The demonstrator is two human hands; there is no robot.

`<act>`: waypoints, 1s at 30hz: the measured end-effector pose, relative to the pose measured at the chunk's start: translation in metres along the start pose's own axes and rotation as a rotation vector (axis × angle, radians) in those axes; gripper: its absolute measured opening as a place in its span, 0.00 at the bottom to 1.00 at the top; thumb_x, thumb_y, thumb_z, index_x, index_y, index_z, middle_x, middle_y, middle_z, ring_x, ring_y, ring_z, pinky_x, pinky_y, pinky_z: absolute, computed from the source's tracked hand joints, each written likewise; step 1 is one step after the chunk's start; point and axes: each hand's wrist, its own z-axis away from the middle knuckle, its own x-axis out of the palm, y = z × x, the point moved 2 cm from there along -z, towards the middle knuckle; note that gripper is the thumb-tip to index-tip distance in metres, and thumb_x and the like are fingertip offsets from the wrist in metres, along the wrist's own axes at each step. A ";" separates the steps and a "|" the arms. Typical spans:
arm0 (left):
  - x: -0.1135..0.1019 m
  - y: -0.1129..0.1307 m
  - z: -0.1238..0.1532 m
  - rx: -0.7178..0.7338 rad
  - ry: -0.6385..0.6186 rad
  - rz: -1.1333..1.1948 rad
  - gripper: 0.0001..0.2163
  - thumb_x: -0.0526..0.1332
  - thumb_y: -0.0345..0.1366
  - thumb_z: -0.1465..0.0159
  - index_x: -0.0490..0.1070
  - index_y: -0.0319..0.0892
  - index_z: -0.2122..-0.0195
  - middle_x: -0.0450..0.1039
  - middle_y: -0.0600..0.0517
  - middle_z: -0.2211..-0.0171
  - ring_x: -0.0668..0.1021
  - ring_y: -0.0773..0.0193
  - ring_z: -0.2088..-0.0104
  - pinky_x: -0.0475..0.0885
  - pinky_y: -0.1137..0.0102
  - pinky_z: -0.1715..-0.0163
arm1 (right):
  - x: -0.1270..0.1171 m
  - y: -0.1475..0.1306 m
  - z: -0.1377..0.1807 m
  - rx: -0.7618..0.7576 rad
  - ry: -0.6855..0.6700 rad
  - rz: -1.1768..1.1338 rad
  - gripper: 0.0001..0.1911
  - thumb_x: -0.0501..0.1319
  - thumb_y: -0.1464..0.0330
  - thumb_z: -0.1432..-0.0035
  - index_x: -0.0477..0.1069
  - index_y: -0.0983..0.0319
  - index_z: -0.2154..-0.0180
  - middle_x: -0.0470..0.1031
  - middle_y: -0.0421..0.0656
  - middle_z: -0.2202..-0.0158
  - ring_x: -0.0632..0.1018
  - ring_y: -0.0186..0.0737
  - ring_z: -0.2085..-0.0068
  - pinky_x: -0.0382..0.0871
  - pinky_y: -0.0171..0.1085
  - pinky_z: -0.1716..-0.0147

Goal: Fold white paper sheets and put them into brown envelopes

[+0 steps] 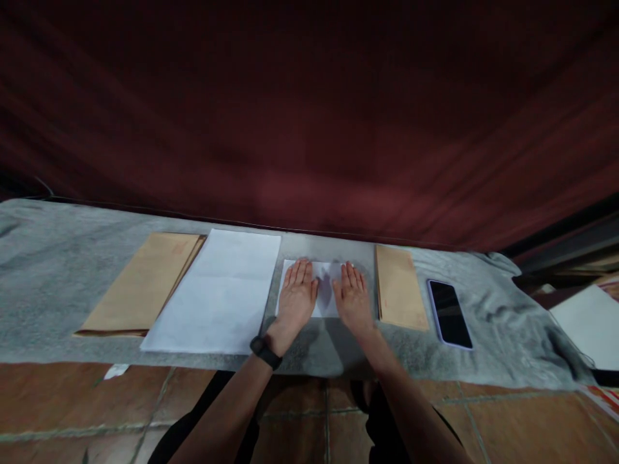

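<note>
A small white sheet of paper (325,308), perhaps folded, lies in front of me on the grey cloth. My left hand (297,296) rests flat on its left part, fingers stretched out and pointing away from me. On its right part my right hand (353,298) lies flat in the same way, fingers straight. Between the two hands a strip of the white paper shows; the rest is hidden under them. To the left of my left hand is larger white paper (217,290). Brown envelopes (401,290) lie just right of my right hand.
Larger brown envelopes (140,283) lie at the left, partly under the large white paper. A phone (449,314) with a dark screen is at the right. Grey cloth (43,277) covers the surface. A dark red curtain (309,129) hangs behind; a white object (587,322) stands far right.
</note>
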 end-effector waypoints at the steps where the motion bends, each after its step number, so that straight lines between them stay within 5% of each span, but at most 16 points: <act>1: 0.004 0.004 -0.003 0.012 -0.021 0.012 0.25 0.44 0.36 0.27 0.58 0.29 0.32 0.56 0.38 0.30 0.58 0.53 0.29 0.53 0.56 0.30 | 0.002 -0.007 -0.005 -0.016 -0.023 -0.051 0.29 0.43 0.61 0.26 0.59 0.72 0.33 0.58 0.56 0.30 0.58 0.49 0.29 0.55 0.51 0.32; 6: 0.024 0.018 -0.009 0.059 -0.081 0.001 0.27 0.48 0.31 0.31 0.55 0.35 0.30 0.55 0.41 0.29 0.54 0.52 0.28 0.53 0.52 0.30 | 0.013 -0.033 -0.019 -0.069 -0.093 -0.202 0.29 0.38 0.62 0.25 0.60 0.68 0.32 0.62 0.51 0.31 0.60 0.41 0.30 0.54 0.46 0.31; 13: 0.022 0.010 -0.011 -0.012 -0.052 -0.046 0.26 0.44 0.32 0.29 0.58 0.33 0.31 0.56 0.42 0.30 0.58 0.54 0.29 0.53 0.54 0.30 | 0.020 -0.019 -0.018 -0.054 -0.124 -0.031 0.28 0.43 0.61 0.25 0.59 0.66 0.32 0.59 0.50 0.30 0.59 0.45 0.29 0.50 0.48 0.31; 26: 0.011 -0.027 0.003 -0.100 0.047 -0.092 0.27 0.43 0.38 0.27 0.59 0.26 0.33 0.58 0.34 0.32 0.61 0.48 0.30 0.56 0.52 0.32 | 0.013 0.017 0.004 -0.029 0.069 0.093 0.31 0.47 0.59 0.26 0.57 0.72 0.32 0.61 0.59 0.32 0.64 0.54 0.32 0.55 0.54 0.34; 30: 0.004 -0.019 0.010 -0.136 0.129 -0.069 0.27 0.44 0.37 0.28 0.57 0.24 0.32 0.59 0.31 0.33 0.60 0.47 0.30 0.57 0.49 0.32 | 0.003 0.015 0.011 0.018 0.100 0.050 0.31 0.47 0.60 0.26 0.55 0.74 0.31 0.58 0.61 0.31 0.61 0.57 0.30 0.56 0.57 0.34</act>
